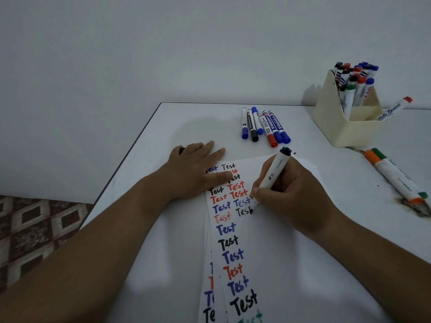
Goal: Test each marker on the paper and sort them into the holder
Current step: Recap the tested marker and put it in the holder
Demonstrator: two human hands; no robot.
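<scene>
My right hand (291, 194) grips a white marker with a black end (277, 169). Its tip touches the white paper (275, 252) at the end of a black "Test". The sheet carries several "Test" words in black, red and blue. My left hand (193, 169) lies flat on the paper's top left corner with its fingers straight. A small dark thing (181, 150) peeks out at that hand's far side. Several capped markers (263, 124) lie in a row beyond the paper. The cream holder (349, 129) at the back right stands full of markers.
A red-capped marker (394, 109) leans out of the holder's front compartment. Orange and green markers (396, 176) lie at the right, near a dark stain (417, 208). The table's left edge (126, 159) drops to a patterned floor (35, 229). A white wall rises behind.
</scene>
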